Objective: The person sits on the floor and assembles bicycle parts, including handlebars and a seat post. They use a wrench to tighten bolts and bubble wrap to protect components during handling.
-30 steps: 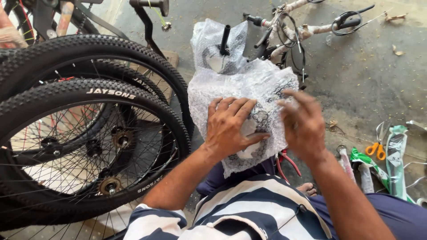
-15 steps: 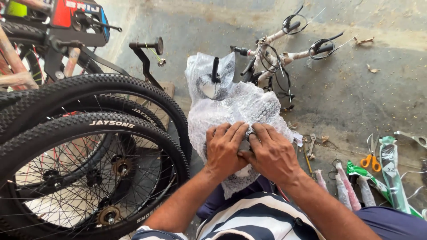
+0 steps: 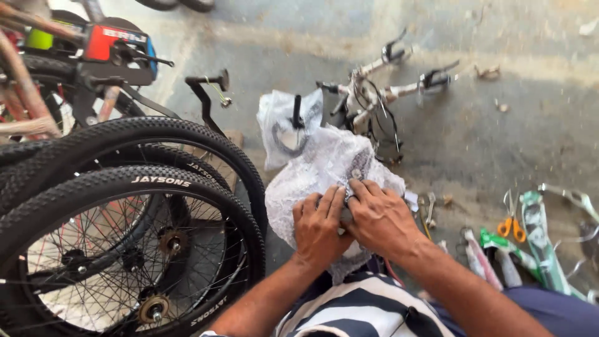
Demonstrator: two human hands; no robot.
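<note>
clear bubble wrap, orange scissors

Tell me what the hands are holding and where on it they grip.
Both the left hand and the right hand grip a bubble-wrapped bundle at its near, middle part, fingers pressed into the wrap. What is inside cannot be told.

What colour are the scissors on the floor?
The scissors have orange handles. The head view shows them, lying on the floor past the right hand.
</note>
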